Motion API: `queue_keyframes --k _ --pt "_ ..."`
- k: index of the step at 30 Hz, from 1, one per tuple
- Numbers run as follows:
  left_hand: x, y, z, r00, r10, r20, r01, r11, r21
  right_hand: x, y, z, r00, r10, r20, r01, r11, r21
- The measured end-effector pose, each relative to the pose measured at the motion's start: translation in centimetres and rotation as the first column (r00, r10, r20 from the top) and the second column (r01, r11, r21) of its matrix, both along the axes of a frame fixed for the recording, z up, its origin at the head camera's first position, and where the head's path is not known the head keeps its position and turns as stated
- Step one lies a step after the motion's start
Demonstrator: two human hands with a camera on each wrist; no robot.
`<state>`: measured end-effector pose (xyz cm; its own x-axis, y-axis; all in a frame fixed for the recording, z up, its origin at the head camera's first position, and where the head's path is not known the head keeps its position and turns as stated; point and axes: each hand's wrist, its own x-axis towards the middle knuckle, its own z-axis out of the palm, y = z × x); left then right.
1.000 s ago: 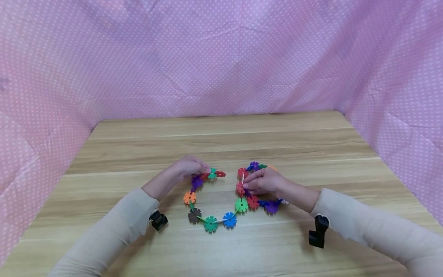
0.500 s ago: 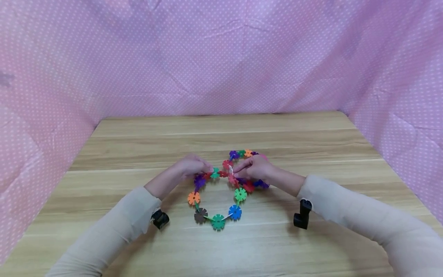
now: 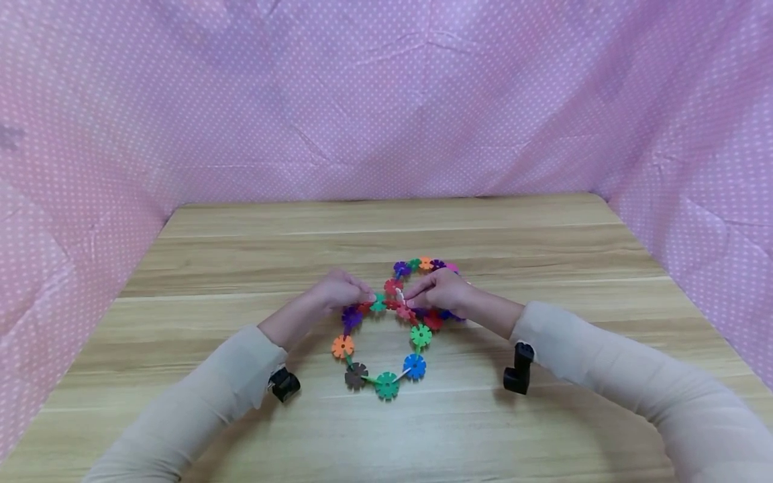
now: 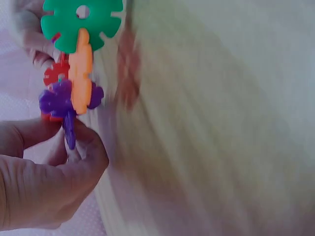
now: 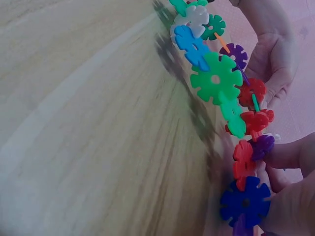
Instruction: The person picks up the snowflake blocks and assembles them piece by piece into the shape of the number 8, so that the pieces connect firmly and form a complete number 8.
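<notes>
Colourful plastic snowflake discs, slotted edge to edge, form a chain with two rings. The near ring has a green disc (image 3: 387, 386), a blue disc (image 3: 415, 366) and an orange disc (image 3: 342, 347). My left hand (image 3: 344, 290) pinches the chain on the ring's far left side, beside a teal disc (image 3: 378, 302). From the other side, my right hand (image 3: 443, 292) pinches it near a white disc (image 3: 400, 295) and a red disc (image 3: 392, 286). In the head view a small red disc spans between the two hands. Fingers partly hide the discs they hold.
The second ring, with an orange disc (image 3: 425, 263) at its far side, lies behind and under the right hand. A wood-grain table (image 3: 241, 255) carries everything, with pink dotted cloth (image 3: 386, 100) around its back and sides. Black wrist cameras (image 3: 284, 384) hang below both sleeves.
My right hand has moved left and slightly away, bringing its discs with it. The gap at the near ring's far side has closed, the left end meeting the right-hand discs.
</notes>
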<state>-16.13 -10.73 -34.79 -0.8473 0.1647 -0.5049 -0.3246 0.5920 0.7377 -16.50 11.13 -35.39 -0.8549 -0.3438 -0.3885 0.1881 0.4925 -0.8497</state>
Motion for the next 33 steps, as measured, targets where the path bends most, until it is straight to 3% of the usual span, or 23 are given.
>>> queue_keyframes --k 7,9,12,14,17,21,33 --pt "0.2 0.5 -0.4 0.997 0.083 0.002 -0.083 0.996 0.009 -0.5 -0.5 -0.7 0.999 -0.042 0.017 0.042 0.999 0.013" --pt "0.3 0.5 -0.5 0.995 0.095 0.004 -0.095 0.995 0.022 -0.9 -0.4 -0.6 1.0 -0.016 -0.006 0.017 0.999 0.037" --pt "0.6 0.7 -0.6 0.995 0.095 0.027 -0.096 0.993 0.073 -1.8 0.0 0.0 0.994 0.087 -0.066 -0.08 0.992 0.102" --pt "0.8 0.9 -0.7 0.994 0.09 0.063 -0.097 0.987 0.126 -2.5 0.3 0.5 0.977 0.185 -0.104 -0.167 0.972 0.164" --pt "1.2 1.3 -0.8 0.989 0.079 0.123 -0.102 0.977 0.188 -3.4 0.5 1.2 0.922 0.355 -0.153 -0.308 0.914 0.264" --pt "1.7 1.9 -0.9 0.988 0.077 0.13 -0.102 0.975 0.196 -4.2 0.4 1.6 0.859 0.477 -0.186 -0.4 0.853 0.336" --pt "1.5 1.5 -0.9 0.993 0.088 0.076 -0.098 0.985 0.143 -5.0 -0.1 0.9 0.839 0.481 -0.253 -0.391 0.858 0.334"
